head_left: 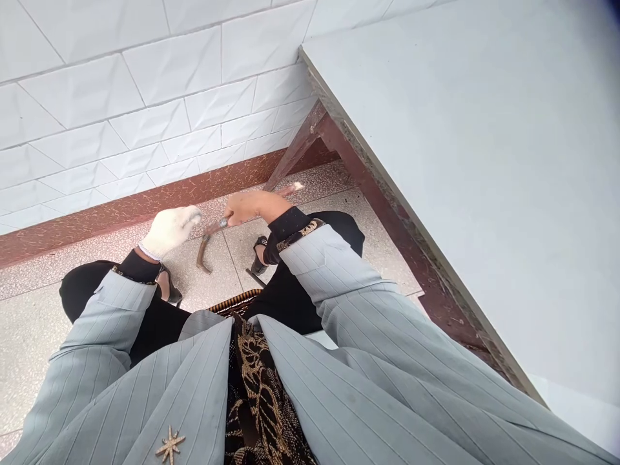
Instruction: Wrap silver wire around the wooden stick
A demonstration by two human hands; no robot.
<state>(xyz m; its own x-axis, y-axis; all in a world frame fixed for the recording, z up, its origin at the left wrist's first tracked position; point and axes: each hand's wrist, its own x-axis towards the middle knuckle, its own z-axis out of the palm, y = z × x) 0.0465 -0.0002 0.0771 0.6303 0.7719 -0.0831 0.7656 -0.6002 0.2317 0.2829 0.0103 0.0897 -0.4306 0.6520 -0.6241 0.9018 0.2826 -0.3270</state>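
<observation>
My right hand (pixel 254 206) is bare and closed around the reddish-brown handle of a hooked hand tool. The handle has a pale end (pixel 296 186) pointing to the right, and a grey metal band shows just left of my fist. At its left end the tool's brown, rusty-looking hook (pixel 203 254) curves down over the floor; I cannot tell its exact kind. My left hand (pixel 170 231), in a white knit glove, is held close to the tool on the left but apart from it. Its fingers are curled in, and whatever may be inside them is hidden.
A large pale tabletop (pixel 475 161) on a reddish-brown frame (pixel 387 213) stands close on my right. Ahead is a white tiled wall (pixel 169 97) with a brown skirting strip (pixel 159 190). The speckled tile floor (pixel 227 258) lies between my black shoes; a woven seat edge (pixel 237 300) shows beneath me.
</observation>
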